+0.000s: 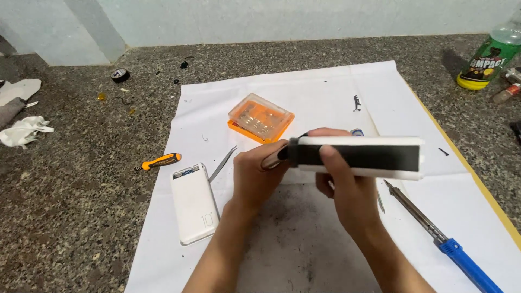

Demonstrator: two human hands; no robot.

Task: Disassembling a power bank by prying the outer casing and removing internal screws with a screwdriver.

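Observation:
Both my hands hold a long white block with a black face (374, 156), a power-bank body seen edge-on, above the white paper sheet (304, 97). My right hand (339, 182) wraps around its middle from below, thumb across the black face. At the block's left end, my left hand (260, 173) pinches a dark end piece. A white power bank (194, 203) lies flat on the sheet left of my left forearm.
An orange clear-lidded bit case (260, 117) sits behind my hands. Tweezers (222, 164) and an orange-handled screwdriver (158, 161) lie left. A blue-handled soldering iron (434, 233) lies right. A green bottle (488, 59) stands far right; crumpled cloth (24, 132) far left on the stone counter.

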